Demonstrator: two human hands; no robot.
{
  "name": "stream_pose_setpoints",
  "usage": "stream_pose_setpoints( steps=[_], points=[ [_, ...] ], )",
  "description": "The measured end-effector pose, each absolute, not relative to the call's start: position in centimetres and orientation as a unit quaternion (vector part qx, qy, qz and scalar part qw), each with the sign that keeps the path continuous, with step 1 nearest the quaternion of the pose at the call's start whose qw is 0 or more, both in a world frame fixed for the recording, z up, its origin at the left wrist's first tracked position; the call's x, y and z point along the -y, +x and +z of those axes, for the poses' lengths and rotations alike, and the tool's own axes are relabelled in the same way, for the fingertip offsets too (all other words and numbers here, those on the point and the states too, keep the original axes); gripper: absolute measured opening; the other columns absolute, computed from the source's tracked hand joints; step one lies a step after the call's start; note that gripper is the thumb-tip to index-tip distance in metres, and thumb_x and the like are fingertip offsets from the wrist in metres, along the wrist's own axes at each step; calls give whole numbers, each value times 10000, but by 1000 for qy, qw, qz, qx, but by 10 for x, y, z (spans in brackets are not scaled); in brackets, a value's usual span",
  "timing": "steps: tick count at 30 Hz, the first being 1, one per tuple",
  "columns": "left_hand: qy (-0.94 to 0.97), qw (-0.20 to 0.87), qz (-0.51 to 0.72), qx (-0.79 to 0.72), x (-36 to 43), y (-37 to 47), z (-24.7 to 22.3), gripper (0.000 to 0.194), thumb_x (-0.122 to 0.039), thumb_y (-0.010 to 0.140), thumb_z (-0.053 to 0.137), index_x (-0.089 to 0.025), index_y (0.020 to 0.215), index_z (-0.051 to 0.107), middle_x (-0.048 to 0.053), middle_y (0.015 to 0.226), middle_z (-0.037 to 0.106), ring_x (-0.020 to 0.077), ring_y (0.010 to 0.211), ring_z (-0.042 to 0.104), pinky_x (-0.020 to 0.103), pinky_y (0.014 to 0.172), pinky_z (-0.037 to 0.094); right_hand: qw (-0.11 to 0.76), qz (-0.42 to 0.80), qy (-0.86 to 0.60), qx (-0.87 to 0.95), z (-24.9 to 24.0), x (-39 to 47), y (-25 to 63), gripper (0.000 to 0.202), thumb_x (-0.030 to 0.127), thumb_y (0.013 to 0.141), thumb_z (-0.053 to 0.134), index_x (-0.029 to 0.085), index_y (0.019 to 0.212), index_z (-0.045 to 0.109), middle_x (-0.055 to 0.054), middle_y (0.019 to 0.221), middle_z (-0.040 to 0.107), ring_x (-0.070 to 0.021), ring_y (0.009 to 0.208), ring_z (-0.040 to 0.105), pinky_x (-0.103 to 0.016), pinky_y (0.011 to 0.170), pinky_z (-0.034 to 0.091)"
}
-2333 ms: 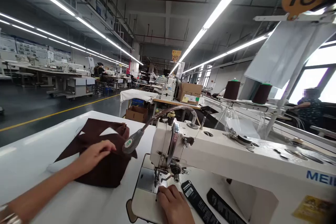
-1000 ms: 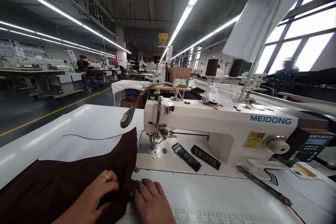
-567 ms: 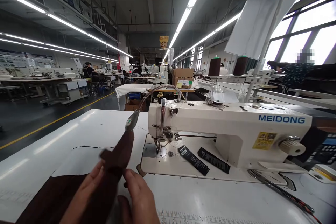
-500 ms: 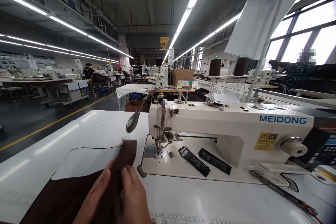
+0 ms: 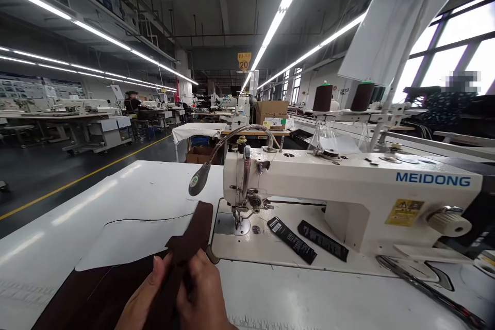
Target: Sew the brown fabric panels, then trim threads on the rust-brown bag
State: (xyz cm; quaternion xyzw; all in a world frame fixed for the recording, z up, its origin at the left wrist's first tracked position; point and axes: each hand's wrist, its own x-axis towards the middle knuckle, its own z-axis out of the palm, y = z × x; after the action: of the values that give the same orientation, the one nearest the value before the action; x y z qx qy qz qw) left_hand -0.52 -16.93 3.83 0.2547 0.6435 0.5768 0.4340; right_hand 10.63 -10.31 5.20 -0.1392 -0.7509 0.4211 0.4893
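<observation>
Dark brown fabric (image 5: 96, 289) lies on the white table, and a narrow part of it rises between my two hands. My left hand (image 5: 145, 294) is closed on the left side of this fabric, thumb up. On its right side my right hand (image 5: 203, 289) grips the cloth with bent fingers. The folded upper end of the strip points toward the needle area of a white sewing machine (image 5: 309, 180), left of its metal plate. A pale, curved-edged piece (image 5: 127, 242) shows beyond the fabric, with a dark thread along its far side.
Two black printed labels (image 5: 292, 240) lie on the machine bed. A flexible lamp (image 5: 199, 179) hangs left of the needle. Scissors or tweezers (image 5: 429, 289) rest at the right. Thread cones (image 5: 323, 98) stand behind the machine. Other people sit or stand farther off.
Both hands have shifted slightly right with the fabric strip. The strip's upper part is now spread and folded over to the left above my fingers. The view has turned slightly left.
</observation>
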Motion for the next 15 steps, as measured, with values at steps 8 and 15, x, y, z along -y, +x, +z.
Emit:
stream_pose_setpoints(
  steps=[8,15],
  points=[
    [318,484,624,-524,163,-6,49,372,-340,641,701,-247,985,592,12,926,653,233,913,588,294,822,466,464,487,-190,715,64,101,116,289,35,696,389,154,877,580,-41,840,565,-144,731,518,-219,620,424],
    [394,452,571,-561,159,-1,64,170,-325,677,661,-175,704,586,-10,626,568,146,617,530,214,567,451,471,435,-210,738,59,101,117,111,97,647,395,186,600,347,9,614,422,-108,560,417,-191,489,346]
  ],
)
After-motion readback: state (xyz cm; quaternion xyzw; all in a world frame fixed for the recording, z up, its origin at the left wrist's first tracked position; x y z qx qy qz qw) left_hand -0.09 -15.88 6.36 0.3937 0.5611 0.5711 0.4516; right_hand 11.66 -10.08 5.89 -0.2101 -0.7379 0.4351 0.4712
